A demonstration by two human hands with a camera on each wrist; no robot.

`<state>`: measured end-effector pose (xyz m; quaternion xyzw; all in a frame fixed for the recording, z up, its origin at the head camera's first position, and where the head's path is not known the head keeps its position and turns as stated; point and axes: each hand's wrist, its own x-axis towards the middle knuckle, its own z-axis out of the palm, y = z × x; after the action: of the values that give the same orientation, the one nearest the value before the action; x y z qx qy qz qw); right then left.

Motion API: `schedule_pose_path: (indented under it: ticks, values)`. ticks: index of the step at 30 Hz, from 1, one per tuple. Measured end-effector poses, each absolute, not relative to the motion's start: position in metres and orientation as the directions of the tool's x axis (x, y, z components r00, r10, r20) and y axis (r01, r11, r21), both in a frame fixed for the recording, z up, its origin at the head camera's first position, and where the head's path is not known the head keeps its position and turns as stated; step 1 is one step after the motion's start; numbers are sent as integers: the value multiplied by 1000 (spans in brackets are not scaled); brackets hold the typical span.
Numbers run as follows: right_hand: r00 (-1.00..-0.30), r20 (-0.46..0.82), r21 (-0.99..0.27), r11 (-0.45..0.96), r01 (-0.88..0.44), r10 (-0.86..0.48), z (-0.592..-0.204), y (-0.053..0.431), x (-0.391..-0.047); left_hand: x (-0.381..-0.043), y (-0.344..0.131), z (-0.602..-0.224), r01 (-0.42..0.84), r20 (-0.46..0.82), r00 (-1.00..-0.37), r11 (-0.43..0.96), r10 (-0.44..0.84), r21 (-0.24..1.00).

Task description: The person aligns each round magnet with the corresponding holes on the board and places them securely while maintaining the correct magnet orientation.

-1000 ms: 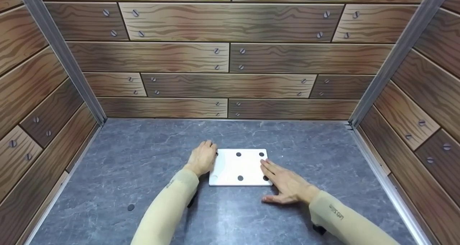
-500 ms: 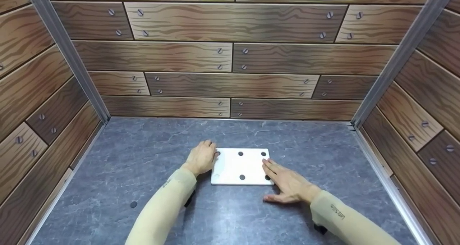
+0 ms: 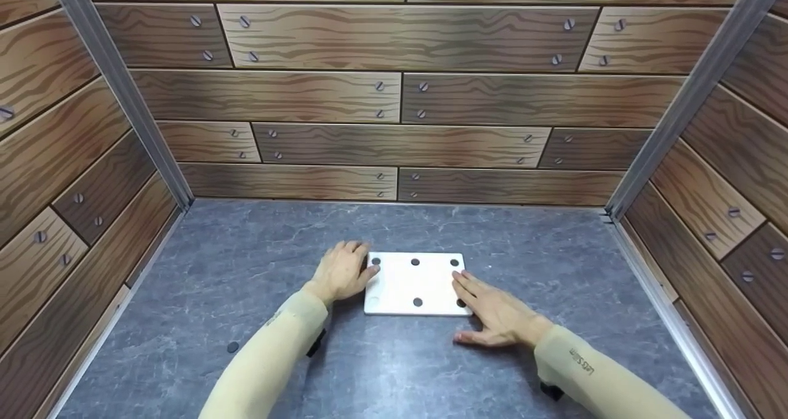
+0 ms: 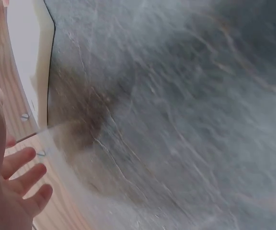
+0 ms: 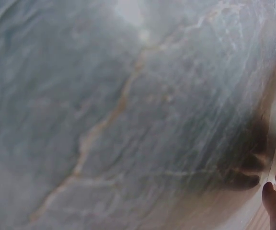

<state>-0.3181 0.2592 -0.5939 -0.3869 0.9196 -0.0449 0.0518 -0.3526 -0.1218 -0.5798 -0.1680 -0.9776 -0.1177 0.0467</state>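
Note:
A white rectangular plate (image 3: 397,283) lies flat on the grey marbled surface. Several black round discs (image 3: 415,262) dot its top, while a pale round spot (image 3: 373,303) marks the near left corner. My left hand (image 3: 340,271) is at the plate's left edge with fingers loosely spread, its thumb tip over the edge just below the far left disc. Straight fingers of my right hand (image 3: 492,311) rest on the right edge, partly covering the near right disc; the thumb is spread out on the surface. In the left wrist view the plate's edge (image 4: 42,62) rises beyond the fingers.
A loose black disc (image 3: 233,347) lies on the surface, left of my left forearm. Wood-patterned walls (image 3: 400,142) with metal corner strips (image 3: 677,99) enclose the back and both sides.
My left hand has shifted slightly left, its thumb coming away so the far left disc now shows fully. The right hand stays on the plate's right edge. The head view has shifted slightly.

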Motion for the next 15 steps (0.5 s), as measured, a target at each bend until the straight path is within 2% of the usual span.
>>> schedule_pose_path:
  ticks: [8, 15]
  values:
    - [-688, 1, -161, 679, -717, -726, -596, 261, -317, -345, -141, -582, 302, 64, -953, 931, 295, 207]
    - [-686, 8, -150, 677, -720, -728, -596, 260, -317, -338, -161, -581, 309, 87, -951, 926, 297, 217]
